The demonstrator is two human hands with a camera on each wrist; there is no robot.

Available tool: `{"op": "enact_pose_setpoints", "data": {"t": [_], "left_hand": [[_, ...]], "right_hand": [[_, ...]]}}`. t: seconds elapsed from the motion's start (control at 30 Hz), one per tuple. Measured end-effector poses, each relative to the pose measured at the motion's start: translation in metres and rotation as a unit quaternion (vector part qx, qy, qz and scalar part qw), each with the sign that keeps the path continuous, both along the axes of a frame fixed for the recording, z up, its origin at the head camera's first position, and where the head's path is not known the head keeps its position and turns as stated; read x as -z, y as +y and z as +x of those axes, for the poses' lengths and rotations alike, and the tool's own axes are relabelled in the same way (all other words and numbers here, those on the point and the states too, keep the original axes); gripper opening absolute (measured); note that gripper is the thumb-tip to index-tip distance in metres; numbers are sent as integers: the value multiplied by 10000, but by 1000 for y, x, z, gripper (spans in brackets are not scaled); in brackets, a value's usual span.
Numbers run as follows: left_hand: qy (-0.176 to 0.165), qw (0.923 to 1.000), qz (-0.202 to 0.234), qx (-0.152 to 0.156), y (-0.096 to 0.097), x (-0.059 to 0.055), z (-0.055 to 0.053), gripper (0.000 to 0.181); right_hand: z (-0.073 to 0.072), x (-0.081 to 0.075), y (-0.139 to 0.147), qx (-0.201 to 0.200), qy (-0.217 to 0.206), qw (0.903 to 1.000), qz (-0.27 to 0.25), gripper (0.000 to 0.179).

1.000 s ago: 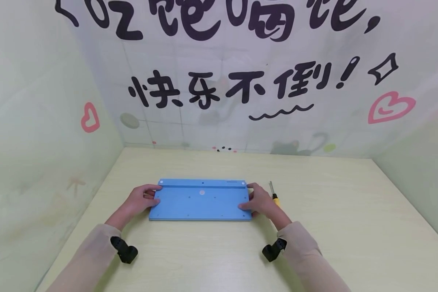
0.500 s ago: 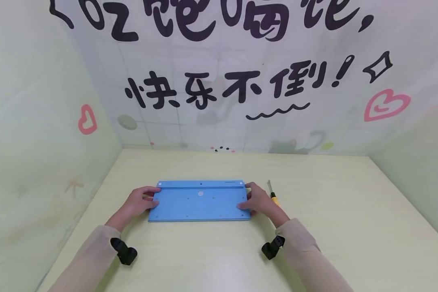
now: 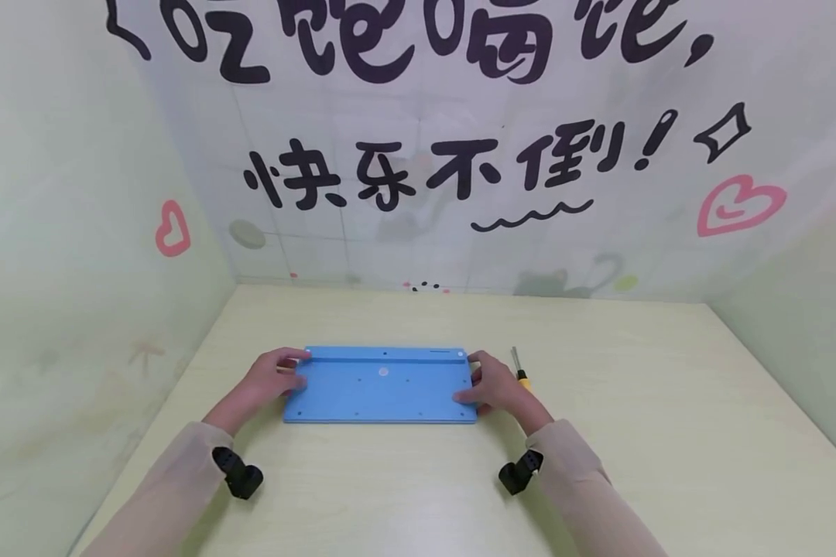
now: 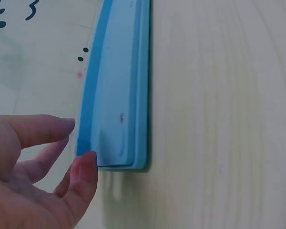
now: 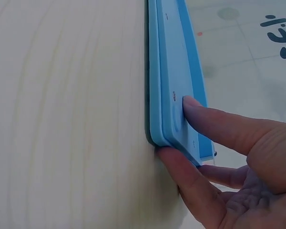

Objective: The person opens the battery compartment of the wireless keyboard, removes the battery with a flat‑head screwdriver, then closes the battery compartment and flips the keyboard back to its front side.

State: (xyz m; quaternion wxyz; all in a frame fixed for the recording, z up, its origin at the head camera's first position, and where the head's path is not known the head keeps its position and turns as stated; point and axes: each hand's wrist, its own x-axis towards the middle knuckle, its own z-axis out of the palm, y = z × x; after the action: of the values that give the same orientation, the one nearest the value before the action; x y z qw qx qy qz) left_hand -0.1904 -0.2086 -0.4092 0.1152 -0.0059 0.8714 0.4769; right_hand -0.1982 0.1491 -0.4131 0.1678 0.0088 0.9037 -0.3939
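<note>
A flat blue keyboard (image 3: 383, 398) lies underside up on the table, showing screw holes, a round pale sticker and a raised bar along its far edge. At its left end my left hand (image 3: 268, 377) holds on, index finger by the far corner and thumb on the side edge. The left wrist view has the thumb (image 4: 83, 176) right at the keyboard corner. My right hand (image 3: 498, 384) grips the opposite end. In the right wrist view its thumb (image 5: 219, 124) presses the upper face while other fingers come under the end; their tips are partly hidden.
A screwdriver (image 3: 519, 365) with a yellow and black handle lies just right of my right hand, its handle partly hidden. The pale wooden table (image 3: 641, 418) is enclosed by printed cloth walls (image 3: 418, 247). Black wrist cameras (image 3: 240, 473) hang from both sleeves.
My left hand has shifted slightly toward the far edge of the keyboard. The right hand keeps its grip, and the keyboard stays nearly in place; the head view sways a little.
</note>
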Motion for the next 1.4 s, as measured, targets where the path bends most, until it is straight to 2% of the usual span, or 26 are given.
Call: {"op": "enact_pose_setpoints", "data": {"t": [0.17,0.4,0.7,1.03,1.17,1.4], "left_hand": [[38,9996,277,95,12,-12,-2,40],[-34,9986,424,324,44,-22,-7,37],[118,9949,488,872,88,-31,-20,34],[659,9878,281,1385,131,-31,-35,28],[681,9857,210,1529,144,-28,-38,26],[952,9811,-510,1608,165,-22,-41,19]], "right_hand": [[0,0,2,19,-2,10000,-68,72],[1,4,3,-54,78,9998,-184,71],[2,4,4,-57,71,9998,-191,72],[3,6,5,-51,136,9999,-56,71],[3,5,6,-84,149,9999,-19,71],[2,4,5,-82,91,9999,-56,72]]}}
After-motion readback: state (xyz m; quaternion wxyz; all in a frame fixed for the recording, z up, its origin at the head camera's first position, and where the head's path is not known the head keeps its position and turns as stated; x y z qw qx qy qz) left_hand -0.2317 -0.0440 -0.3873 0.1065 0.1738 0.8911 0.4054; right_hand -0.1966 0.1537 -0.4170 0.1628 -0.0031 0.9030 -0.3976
